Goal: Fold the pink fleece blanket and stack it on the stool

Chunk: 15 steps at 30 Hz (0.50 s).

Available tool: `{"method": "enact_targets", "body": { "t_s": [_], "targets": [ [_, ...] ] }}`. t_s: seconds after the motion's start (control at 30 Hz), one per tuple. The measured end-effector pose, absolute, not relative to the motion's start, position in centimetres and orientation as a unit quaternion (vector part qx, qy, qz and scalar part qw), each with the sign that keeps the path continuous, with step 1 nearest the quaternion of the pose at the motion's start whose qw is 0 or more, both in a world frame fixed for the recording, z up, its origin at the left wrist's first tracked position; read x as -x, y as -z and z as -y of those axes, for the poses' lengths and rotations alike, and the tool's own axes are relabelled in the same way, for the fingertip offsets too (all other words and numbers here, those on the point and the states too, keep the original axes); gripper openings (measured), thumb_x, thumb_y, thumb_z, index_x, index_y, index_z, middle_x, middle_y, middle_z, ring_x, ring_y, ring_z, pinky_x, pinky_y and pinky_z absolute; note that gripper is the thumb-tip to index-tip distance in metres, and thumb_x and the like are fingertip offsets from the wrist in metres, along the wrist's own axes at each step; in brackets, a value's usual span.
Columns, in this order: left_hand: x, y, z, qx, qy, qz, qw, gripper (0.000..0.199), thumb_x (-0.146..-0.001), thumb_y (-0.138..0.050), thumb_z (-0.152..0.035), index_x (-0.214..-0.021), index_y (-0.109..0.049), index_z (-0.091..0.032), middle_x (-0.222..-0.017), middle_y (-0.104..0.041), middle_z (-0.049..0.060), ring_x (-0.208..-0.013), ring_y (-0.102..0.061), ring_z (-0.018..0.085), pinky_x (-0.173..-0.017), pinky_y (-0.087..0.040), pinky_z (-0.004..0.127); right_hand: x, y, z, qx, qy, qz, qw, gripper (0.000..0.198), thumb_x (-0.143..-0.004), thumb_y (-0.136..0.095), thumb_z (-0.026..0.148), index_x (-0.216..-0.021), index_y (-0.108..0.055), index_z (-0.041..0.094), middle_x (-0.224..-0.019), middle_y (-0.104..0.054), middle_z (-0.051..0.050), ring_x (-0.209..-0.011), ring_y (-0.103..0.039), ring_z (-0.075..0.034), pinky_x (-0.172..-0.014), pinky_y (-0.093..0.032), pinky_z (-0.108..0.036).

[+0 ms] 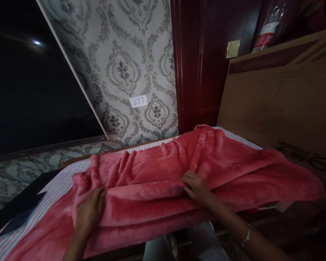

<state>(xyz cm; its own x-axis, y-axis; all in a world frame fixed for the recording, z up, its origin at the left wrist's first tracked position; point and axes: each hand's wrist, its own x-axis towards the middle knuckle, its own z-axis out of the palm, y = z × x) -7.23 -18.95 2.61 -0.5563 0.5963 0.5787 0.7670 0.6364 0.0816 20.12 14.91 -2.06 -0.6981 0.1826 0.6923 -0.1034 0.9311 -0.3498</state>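
A red plush blanket (pixel 152 165) lies rumpled across a surface covered by a striped cloth (pixel 62 181), and its near edge hangs over the front. At the left, my left hand (pixel 90 210) is closed on a fold of the blanket, fingertips pinching the raised ridge. Further right, my right hand (pixel 195 186) grips the same fold, its fingers curled over the cloth. Between both hands the fold runs as a lifted band. My right wrist wears a thin bracelet.
A large dark screen (pixel 38 79) stands at the left before patterned wallpaper (pixel 122 69). On the wall is a paper label (pixel 138 101) reading 277. A cardboard box (pixel 282 94) stands at the right, with a plastic bottle (pixel 268 30) behind its top edge. Dark cloth (pixel 21 199) lies at the left.
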Motion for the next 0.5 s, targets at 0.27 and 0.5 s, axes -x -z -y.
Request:
{"method": "enact_targets", "body": {
  "t_s": [0.27, 0.5],
  "targets": [
    [4.2, -1.0, 18.4, 0.515, 0.154, 0.796, 0.278, 0.037, -0.096, -0.046, -0.048, -0.111, -0.064, -0.019, -0.101, -0.074, 0.011, -0.094, -0.070, 0.028, -0.085, -0.055, 0.042, -21.9, -0.4, -18.0, 0.086, -0.217, 0.898, 0.372, 0.014, -0.087, -0.054, 0.020, -0.083, -0.067, 0.021, -0.082, -0.071, -0.005, -0.080, -0.064, -0.023, -0.080, -0.048, -0.038],
    [4.3, 0.0, 18.8, 0.538, 0.140, 0.812, 0.178, 0.041, -0.097, -0.049, -0.049, -0.116, -0.066, -0.017, -0.108, -0.073, 0.013, -0.100, -0.067, 0.029, -0.088, -0.053, 0.045, -22.5, 2.9, -19.2, 0.113, -0.235, 0.938, 0.230, 0.028, -0.092, -0.055, 0.042, -0.080, -0.069, 0.022, -0.078, -0.073, -0.005, -0.071, -0.068, -0.022, -0.064, -0.050, -0.031]
  ]
}}
